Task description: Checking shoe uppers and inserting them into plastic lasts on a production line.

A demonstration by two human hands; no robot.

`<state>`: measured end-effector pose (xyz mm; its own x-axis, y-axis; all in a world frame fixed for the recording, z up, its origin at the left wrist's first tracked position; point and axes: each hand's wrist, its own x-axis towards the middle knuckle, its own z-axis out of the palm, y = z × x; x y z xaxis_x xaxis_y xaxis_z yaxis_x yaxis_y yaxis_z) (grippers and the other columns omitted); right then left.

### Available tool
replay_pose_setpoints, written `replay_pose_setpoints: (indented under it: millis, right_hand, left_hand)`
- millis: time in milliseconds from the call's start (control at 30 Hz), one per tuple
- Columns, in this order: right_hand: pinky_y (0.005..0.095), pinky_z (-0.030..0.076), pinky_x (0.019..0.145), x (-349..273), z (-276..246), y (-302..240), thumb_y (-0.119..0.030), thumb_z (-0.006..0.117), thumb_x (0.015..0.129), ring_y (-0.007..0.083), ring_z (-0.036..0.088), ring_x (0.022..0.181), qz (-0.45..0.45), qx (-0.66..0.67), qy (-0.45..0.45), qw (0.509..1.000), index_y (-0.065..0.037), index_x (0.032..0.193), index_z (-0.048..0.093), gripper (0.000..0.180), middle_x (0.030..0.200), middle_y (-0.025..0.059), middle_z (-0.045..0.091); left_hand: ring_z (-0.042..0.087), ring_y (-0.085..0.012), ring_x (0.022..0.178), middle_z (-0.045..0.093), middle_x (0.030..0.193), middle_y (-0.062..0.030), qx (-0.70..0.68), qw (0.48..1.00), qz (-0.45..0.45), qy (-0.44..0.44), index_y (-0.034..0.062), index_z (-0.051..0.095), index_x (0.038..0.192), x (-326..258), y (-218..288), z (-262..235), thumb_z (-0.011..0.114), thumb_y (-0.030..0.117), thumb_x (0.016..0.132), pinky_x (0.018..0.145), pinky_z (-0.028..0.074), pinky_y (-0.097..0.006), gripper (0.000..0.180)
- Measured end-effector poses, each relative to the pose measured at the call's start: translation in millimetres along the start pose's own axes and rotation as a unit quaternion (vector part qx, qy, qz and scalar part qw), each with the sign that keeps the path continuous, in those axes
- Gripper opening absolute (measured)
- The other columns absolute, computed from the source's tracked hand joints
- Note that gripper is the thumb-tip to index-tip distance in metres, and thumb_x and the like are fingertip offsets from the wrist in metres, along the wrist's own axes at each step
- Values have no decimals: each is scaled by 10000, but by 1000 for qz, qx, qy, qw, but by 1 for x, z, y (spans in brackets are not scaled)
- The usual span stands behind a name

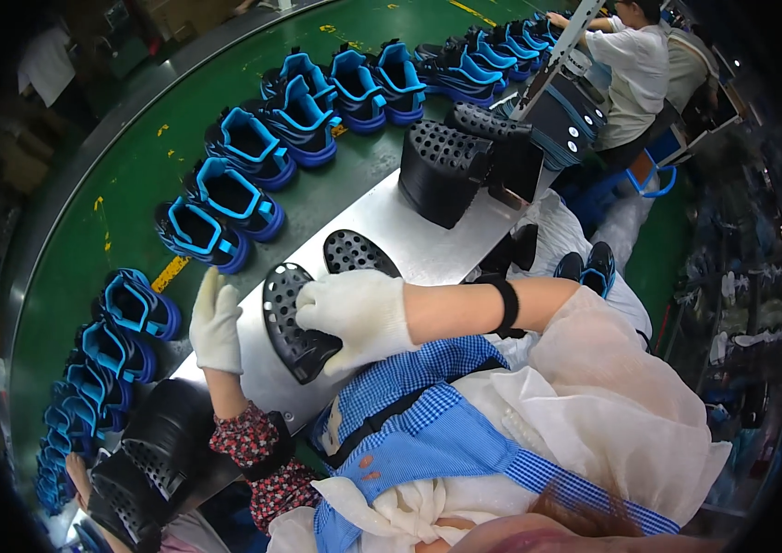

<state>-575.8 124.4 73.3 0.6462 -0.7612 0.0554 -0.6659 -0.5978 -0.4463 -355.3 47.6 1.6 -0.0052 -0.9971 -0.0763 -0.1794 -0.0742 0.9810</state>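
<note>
Brown cardboard boxes point(17, 152) stand stacked at the far left, beyond the belt's rim, dim and partly shadowed; a further brown carton point(174, 14) at top edge; labels, signs, screens: none discernible.

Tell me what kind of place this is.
Most likely a shoe factory assembly line: rows of blue shoes ride a green conveyor belt, and black perforated insoles sit stacked on a metal workbench.

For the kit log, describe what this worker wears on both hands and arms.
Left hand: gloved in white knit, then a dark flower-print sleeve, red on black, with a black cuff. Right hand: gloved in the same white knit, with a black band round the forearm and a sheer sleeve, white, higher up.
</note>
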Motion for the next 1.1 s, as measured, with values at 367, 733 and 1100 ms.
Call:
replay_pose_setpoints:
  millis: [367,733,1100]
  right_hand:
    - [399,455,912,41,-42,-6,-239,732,711,361,549,1082,-94,122,78,985,18,1224,487,623,1159,213,563]
    - [413,513,760,83,-26,-28,-395,687,737,378,648,838,89,87,-36,992,-6,993,561,483,862,234,645]
    - [438,514,710,136,-41,12,-348,590,808,397,639,766,88,-107,-50,989,11,911,551,375,787,236,632]
  left_hand:
    - [603,-282,1017,579,1126,-163,-537,830,68,-134,59,380,1322,-30,50,1,541,240,879,854,535,-417,505]
    - [560,-143,685,578,832,-67,-409,875,183,183,85,466,1048,-16,28,-10,501,153,901,613,496,-278,166]
    - [574,-196,1057,600,1175,-114,-113,931,130,321,12,556,1247,60,-27,-23,550,264,914,934,427,-288,418]
